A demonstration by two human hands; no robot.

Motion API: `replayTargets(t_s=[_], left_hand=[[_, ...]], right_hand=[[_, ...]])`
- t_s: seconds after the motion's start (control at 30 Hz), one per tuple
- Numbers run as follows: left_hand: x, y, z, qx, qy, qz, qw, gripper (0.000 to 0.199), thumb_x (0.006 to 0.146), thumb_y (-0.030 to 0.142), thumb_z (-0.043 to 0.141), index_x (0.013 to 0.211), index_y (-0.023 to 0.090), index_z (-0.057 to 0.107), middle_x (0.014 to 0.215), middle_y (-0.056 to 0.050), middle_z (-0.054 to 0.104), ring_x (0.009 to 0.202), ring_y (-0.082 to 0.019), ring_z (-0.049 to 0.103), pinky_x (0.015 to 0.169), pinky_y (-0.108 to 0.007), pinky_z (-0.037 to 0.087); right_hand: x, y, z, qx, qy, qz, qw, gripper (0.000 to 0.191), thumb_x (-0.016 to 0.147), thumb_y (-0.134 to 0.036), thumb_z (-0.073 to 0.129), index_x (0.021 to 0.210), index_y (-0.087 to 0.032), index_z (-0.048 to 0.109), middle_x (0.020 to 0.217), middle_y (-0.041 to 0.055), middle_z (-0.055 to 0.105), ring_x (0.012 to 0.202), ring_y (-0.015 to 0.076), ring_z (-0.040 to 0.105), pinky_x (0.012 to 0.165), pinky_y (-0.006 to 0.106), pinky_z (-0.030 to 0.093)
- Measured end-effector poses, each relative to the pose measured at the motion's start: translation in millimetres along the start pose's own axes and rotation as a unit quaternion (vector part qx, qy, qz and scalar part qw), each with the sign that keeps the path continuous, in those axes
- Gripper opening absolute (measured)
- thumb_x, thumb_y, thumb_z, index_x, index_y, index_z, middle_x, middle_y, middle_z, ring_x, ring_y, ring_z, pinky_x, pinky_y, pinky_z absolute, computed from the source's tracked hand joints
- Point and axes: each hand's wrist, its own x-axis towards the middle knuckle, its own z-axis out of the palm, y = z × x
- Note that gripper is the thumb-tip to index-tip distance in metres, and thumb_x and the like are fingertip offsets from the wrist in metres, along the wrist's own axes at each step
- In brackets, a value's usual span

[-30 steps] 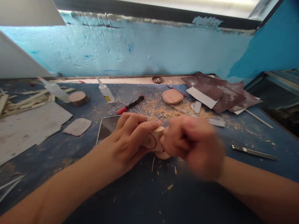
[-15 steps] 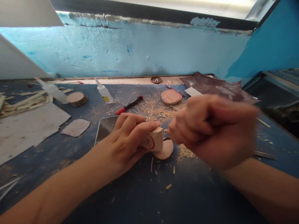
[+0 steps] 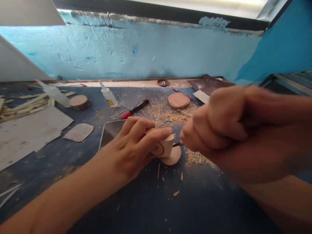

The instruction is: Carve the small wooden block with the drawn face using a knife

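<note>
My left hand [image 3: 138, 143] grips a pale wooden block [image 3: 167, 145] with a red circle and a small drawing on its side; the fingers lie over its top. Partly under the block is a flat round wooden piece [image 3: 175, 156]. My right hand [image 3: 221, 130] is closed in a fist around a tool with a thin dark shaft [image 3: 176, 144]. The shaft's tip meets the right end of the block. The fist hides the tool's handle, so its kind cannot be made out. The right wrist is blurred.
Wood shavings [image 3: 162, 112] lie beyond the hands. A red and black marker [image 3: 135, 109], an outlined wooden disc [image 3: 178, 100], a glue bottle [image 3: 109, 97] and a bark-edged slice [image 3: 80, 102] stand farther back. A flat grey-edged device [image 3: 107, 131] is partly under my left hand.
My right fist has swung to the right and nearer the camera, with its wrist turned. My left hand and the block have shifted slightly right.
</note>
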Motion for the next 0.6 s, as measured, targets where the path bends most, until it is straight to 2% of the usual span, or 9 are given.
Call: replayTargets(t_s=[0.07,0.13,0.23,0.27,0.37,0.5,0.6], left_hand=[[1,1,-0.3,-0.001,-0.002,0.002,1.0,0.044,0.1,0.014,0.059,0.14,0.028,0.05,0.119,-0.008,0.056,0.114,-0.027,0.052,0.106,-0.049,0.05],[2,2,-0.2,-0.004,-0.007,0.002,1.0,0.04,0.1,0.016,0.058,0.138,0.03,0.053,0.119,-0.007,0.056,0.114,-0.027,0.052,0.106,-0.047,0.05],[2,1,0.1,-0.008,-0.005,-0.001,1.0,0.042,0.1,0.014,0.058,0.14,0.027,0.051,0.121,-0.008,0.055,0.117,-0.027,0.051,0.107,-0.047,0.049],[2,1,0.1,-0.009,-0.006,-0.002,1.0,0.043,0.1,0.014,0.058,0.14,0.026,0.05,0.121,-0.008,0.055,0.117,-0.027,0.05,0.107,-0.047,0.049],[2,1,-0.4,-0.011,-0.011,-0.002,1.0,0.041,0.1,0.016,0.059,0.138,0.027,0.051,0.121,-0.007,0.054,0.115,-0.027,0.051,0.107,-0.048,0.049],[3,2,-1.3,-0.016,-0.015,-0.008,1.0,0.045,0.099,0.016,0.061,0.14,0.027,0.048,0.121,-0.007,0.053,0.117,-0.028,0.051,0.108,-0.049,0.049],[4,2,-1.7,-0.022,-0.022,-0.012,0.999,0.043,0.1,0.016,0.059,0.14,0.026,0.048,0.122,-0.008,0.052,0.117,-0.027,0.049,0.109,-0.049,0.048]], right_hand=[[-3,6,-2,0.036,-0.006,0.015,0.999,0.051,0.097,-0.019,0.04,0.047,-0.022,0.033,0.044,-0.0047,0.025,0.039,0.0096,0.026,0.042,0.031,0.028],[-4,7,-3,0.042,-0.016,0.02,0.999,0.052,0.096,-0.022,0.045,0.046,-0.022,0.033,0.046,-0.0039,0.029,0.042,0.0101,0.029,0.045,0.032,0.03],[-6,7,-4,0.049,0.0,0.005,0.999,0.058,0.093,-0.024,0.052,0.042,-0.024,0.025,0.046,-0.0039,0.026,0.043,0.01,0.028,0.045,0.033,0.028],[-7,8,-5,0.051,0.0,-0.001,0.999,0.056,0.093,-0.024,0.051,0.043,-0.023,0.027,0.046,-0.0041,0.026,0.042,0.0098,0.028,0.045,0.033,0.027],[-10,14,-9,0.028,-0.051,-0.003,0.998,0.041,0.093,-0.02,0.047,0.052,-0.022,0.041,0.053,-0.0028,0.038,0.048,0.0119,0.036,0.049,0.033,0.032],[-13,19,-10,0.062,-0.018,-0.025,0.998,0.044,0.097,-0.015,0.037,0.054,-0.022,0.035,0.052,-0.0045,0.029,0.048,0.0114,0.033,0.05,0.031,0.03],[-13,20,-10,0.052,-0.044,-0.022,0.997,0.042,0.097,-0.014,0.036,0.056,-0.022,0.039,0.053,-0.0046,0.03,0.048,0.0115,0.03,0.05,0.032,0.029]])
